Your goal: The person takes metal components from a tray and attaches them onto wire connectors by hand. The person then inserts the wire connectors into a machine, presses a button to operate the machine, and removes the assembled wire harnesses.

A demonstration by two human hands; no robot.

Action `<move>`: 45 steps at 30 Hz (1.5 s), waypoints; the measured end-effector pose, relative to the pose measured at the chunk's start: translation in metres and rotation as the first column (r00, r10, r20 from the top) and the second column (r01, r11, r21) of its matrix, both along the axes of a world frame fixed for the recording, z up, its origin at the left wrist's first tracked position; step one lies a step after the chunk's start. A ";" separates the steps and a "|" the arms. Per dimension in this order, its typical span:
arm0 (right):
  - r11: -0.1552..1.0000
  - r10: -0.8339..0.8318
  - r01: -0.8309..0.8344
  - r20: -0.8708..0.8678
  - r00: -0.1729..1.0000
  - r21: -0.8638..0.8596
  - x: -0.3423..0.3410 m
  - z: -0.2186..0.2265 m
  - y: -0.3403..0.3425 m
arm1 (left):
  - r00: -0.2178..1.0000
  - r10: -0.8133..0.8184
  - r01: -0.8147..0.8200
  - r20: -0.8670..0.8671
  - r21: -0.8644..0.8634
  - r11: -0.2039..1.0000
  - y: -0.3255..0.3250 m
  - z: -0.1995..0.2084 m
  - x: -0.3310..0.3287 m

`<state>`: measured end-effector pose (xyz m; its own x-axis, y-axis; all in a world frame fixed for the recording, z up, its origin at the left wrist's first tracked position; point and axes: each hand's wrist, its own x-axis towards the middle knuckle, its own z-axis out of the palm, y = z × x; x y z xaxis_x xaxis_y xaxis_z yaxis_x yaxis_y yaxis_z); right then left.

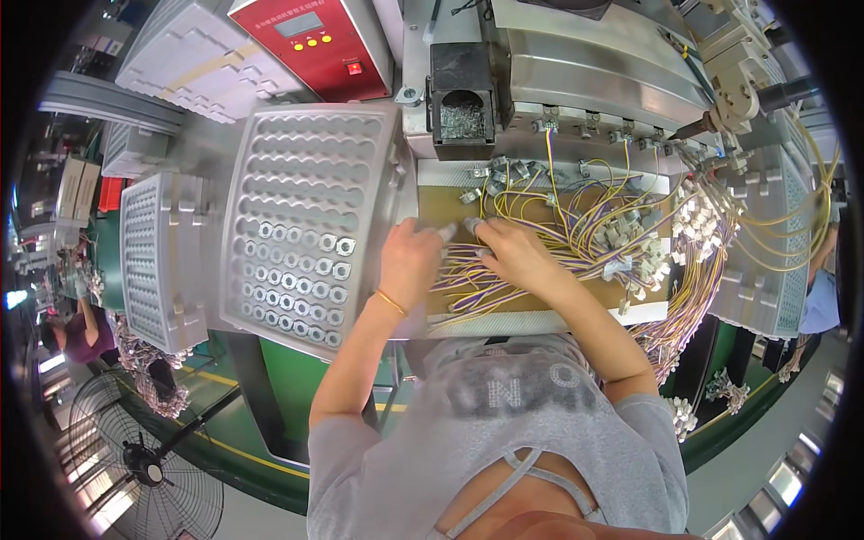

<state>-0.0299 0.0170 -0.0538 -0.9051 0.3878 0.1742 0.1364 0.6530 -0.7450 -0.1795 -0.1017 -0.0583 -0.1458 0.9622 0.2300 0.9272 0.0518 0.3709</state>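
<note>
My left hand is over the left end of a bundle of yellow and purple wires. Its fingers are bent together in a pinch, a grey cover on one fingertip; whatever lies between them is too small to make out. Close by on the right, my right hand reaches across the same wires with curled fingers, also wearing grey fingertip covers. What it grips is hidden. Small metal parts with wires attached lie beyond my hands on the brown work board. White connectors are heaped at the wires' right end.
Left of my hands, a pale plastic tray carries rows of square metal pieces with round holes. Behind stand a red control box, a black bin and a metal machine housing. More wires hang over the right edge.
</note>
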 end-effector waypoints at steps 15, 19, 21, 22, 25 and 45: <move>0.991 0.017 0.021 -0.281 0.959 0.131 0.008 0.044 0.012 | 0.203 0.186 -0.233 0.961 -0.137 0.963 -0.009 0.035 -0.012; 0.978 0.044 0.021 -0.302 0.952 0.209 0.002 0.044 -0.004 | -0.138 0.189 -0.192 0.972 -0.213 0.958 -0.001 0.060 -0.006; 0.966 0.001 0.079 -0.311 0.950 0.246 -0.001 0.045 -0.001 | 0.225 0.234 -0.300 0.946 -0.162 0.940 -0.005 0.051 -0.021; 0.984 -0.012 0.068 -0.317 0.948 0.166 0.001 0.046 0.003 | 0.456 0.212 -0.354 0.864 -0.043 0.934 -0.011 0.039 -0.044; 0.998 -0.065 0.056 -0.373 0.926 -0.035 0.006 0.062 0.003 | 0.659 0.741 -0.749 0.127 0.021 0.662 -0.072 -0.017 -0.154; 0.853 -0.265 0.150 -0.168 0.949 -0.499 0.007 0.062 0.011 | 0.562 0.658 -0.807 0.501 0.157 0.570 -0.070 0.026 -0.117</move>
<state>-0.0229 0.0281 0.0077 -0.7530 0.6493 0.1067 0.0219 0.1869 -0.9821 -0.2967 -0.1716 -0.0326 -0.8999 0.3393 0.2739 0.4123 0.4573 0.7880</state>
